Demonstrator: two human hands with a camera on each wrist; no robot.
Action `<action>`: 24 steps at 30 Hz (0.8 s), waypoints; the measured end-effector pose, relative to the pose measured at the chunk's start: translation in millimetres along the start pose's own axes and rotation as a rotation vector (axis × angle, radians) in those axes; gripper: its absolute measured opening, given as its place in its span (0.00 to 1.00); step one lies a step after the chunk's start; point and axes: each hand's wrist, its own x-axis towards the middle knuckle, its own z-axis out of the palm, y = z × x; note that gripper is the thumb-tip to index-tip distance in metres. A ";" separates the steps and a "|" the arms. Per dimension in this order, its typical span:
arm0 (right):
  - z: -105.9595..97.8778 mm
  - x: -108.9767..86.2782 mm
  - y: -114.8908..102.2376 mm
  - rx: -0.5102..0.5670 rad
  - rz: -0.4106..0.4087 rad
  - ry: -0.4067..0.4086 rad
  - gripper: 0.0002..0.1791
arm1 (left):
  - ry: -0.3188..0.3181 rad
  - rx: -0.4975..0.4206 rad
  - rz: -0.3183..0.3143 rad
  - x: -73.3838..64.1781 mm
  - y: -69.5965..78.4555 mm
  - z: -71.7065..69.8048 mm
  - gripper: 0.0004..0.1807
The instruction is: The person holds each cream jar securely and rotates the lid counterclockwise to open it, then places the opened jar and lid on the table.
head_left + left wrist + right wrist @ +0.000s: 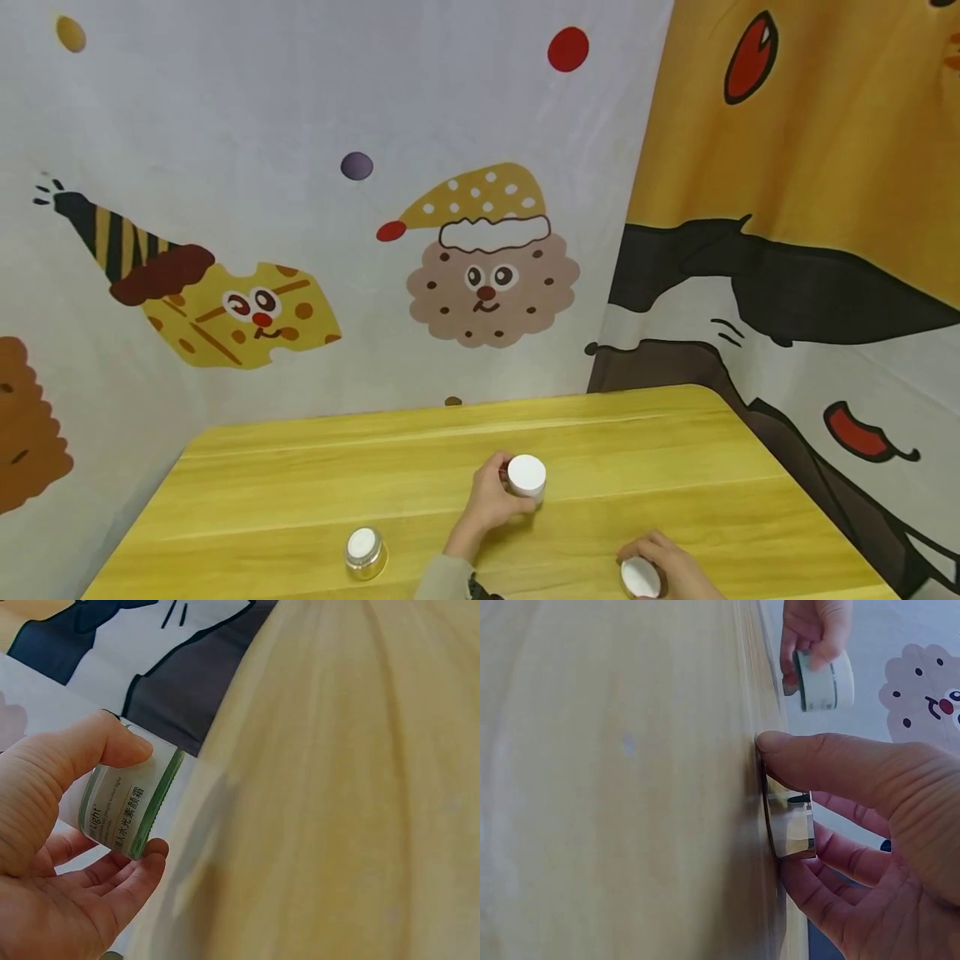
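A cream jar (527,477) with a white lid, a white label and green edges is in my left hand (491,502). In the left wrist view, the thumb lies across the label of the jar (124,795) and the fingers curl beneath; its base appears held a little above the table. To the right, my right hand (666,564) grips a short, shiny gold lid (641,577) whose white round face points up. Thumb and fingers pinch the mirror-like side of that lid (789,821), with its rim at the tabletop.
A small shiny jar (365,552) with a white round top stands at the left on the wooden table (285,475). Behind the table hangs a printed cloth (300,108) with cartoon figures. The table's far edge meets that cloth.
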 end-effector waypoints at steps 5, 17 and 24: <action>1.3 -0.8 2.4 -0.017 0.004 0.009 0.20 | 0.039 0.001 0.014 -1.5 4.6 -7.6 0.28; 3.9 1.0 3.5 -0.068 -0.111 0.023 0.21 | 0.073 -0.010 -0.004 -10.2 7.3 -24.5 0.30; 3.4 2.0 3.9 -0.073 -0.140 0.007 0.20 | 0.079 0.022 0.004 -11.3 18.4 -36.3 0.31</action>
